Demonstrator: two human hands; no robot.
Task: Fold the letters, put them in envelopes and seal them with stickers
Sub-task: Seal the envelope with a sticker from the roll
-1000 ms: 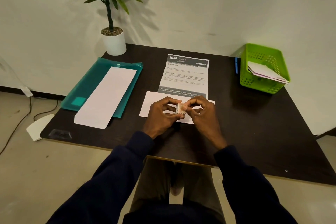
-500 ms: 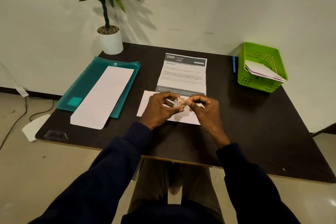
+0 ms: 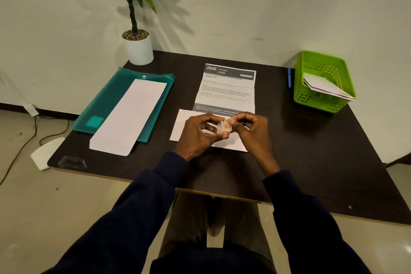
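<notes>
Jointly, left hand (image 3: 198,134) and right hand (image 3: 254,133) pinch sticker (image 3: 225,128); basket (image 3: 311,100) (green) holds papers (image 3: 327,87) — slanted.

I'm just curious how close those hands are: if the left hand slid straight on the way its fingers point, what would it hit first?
Likely the right hand: the left hand points toward it across the sticker both pinch, above the white envelope.

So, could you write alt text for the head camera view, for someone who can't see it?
A person's left hand and right hand pinch a small sticker above a white envelope on a dark table. Beyond lies a printed letter; a teal folder sits left, a green basket right.
</notes>
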